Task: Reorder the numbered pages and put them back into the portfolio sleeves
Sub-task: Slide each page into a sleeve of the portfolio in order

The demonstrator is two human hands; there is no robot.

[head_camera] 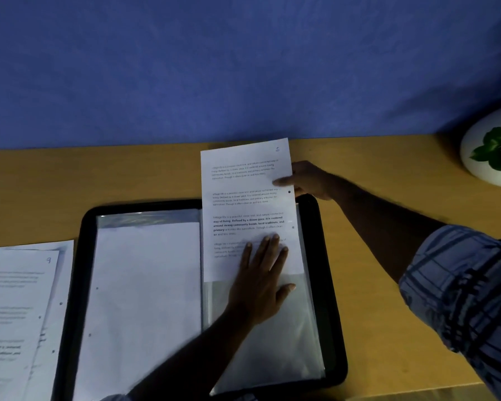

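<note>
An open black portfolio lies on the wooden desk. Its left sleeve holds a blank-facing white sheet. A printed page marked 5 sits partway into the top of the right clear sleeve, its upper half sticking out past the portfolio's far edge. My left hand lies flat with straight fingers on the sleeve over the page's lower part. My right hand pinches the page's right edge near the top. A stack of loose pages lies left of the portfolio, with a sheet marked 9 on top.
A blue wall rises right behind the desk's far edge. A white pot with a green plant stands at the far right of the desk. My plaid sleeve reaches in from the right.
</note>
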